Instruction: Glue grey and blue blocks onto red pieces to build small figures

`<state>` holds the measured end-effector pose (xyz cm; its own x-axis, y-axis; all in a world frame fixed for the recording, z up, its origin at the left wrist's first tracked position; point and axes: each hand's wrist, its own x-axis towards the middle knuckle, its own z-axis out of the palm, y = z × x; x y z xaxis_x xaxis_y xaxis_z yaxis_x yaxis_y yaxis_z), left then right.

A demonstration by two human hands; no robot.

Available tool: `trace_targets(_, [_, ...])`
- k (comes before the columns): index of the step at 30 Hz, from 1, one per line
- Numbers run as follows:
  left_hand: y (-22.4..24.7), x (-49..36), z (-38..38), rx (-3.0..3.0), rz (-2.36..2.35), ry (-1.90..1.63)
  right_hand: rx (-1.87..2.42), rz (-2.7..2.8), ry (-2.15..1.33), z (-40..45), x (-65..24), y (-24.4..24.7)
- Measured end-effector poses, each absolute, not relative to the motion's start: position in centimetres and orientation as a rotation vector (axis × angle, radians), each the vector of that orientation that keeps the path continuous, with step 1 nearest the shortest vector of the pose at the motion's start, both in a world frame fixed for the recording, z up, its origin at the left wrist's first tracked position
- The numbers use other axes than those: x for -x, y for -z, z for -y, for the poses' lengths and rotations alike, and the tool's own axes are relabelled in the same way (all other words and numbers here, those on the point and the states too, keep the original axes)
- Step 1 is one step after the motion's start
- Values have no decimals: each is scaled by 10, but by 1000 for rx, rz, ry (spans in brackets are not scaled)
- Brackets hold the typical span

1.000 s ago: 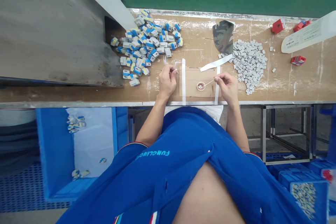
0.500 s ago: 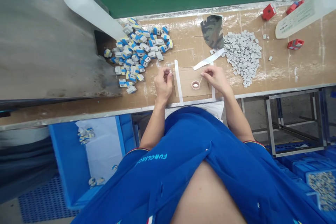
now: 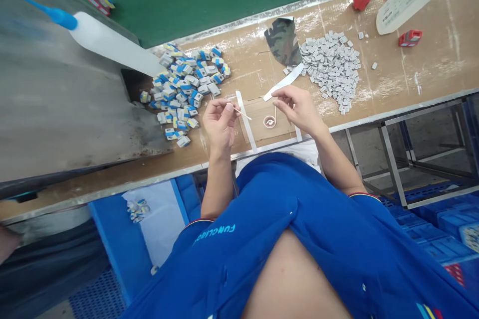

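Observation:
My left hand (image 3: pixel 220 123) is closed, with a thin pale stick (image 3: pixel 242 112) pinched between thumb and fingers. The stick points down to the right, over a white tape strip (image 3: pixel 247 124). My right hand (image 3: pixel 298 108) has its thumb tip at the top of a second thin stick (image 3: pixel 276 111), its index finger lifted a little away. That stick's lower end is in a small round cup (image 3: pixel 266 124) holding something whitish. The cup stands on a cardboard sheet (image 3: pixel 258 134) taped to the bench.
Grey, blue and yellow blocks (image 3: pixel 185 82) are heaped to the left, beside a blue-tipped bottle (image 3: pixel 112 42). Small grey pieces (image 3: pixel 333 65) lie right of a camouflage cloth (image 3: pixel 283 42). A large bottle (image 3: pixel 406 2) stands at far right; a blue crate (image 3: pixel 119 244) sits below.
The view has shifted and tilted. My left hand has turned, so its stick now shows pointing right. My right index finger has lifted, and the stick in the cup stands more upright.

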<state>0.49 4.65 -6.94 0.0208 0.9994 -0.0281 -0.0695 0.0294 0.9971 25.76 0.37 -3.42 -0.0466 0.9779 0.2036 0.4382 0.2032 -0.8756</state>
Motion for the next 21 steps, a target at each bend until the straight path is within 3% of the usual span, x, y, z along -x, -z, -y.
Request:
trace_targets(7, [58, -36, -37, -873, -986, -1059, 1145, 1740, -843, 18, -244, 10])
trace_targets(14, [45, -60, -12, -669, -817, -811, 1263, 1646, -600, 31, -246, 0])
trace_targets(21, [50, -43, -13, -799, -870, -858, 1348, 1512, -658, 32, -253, 3])
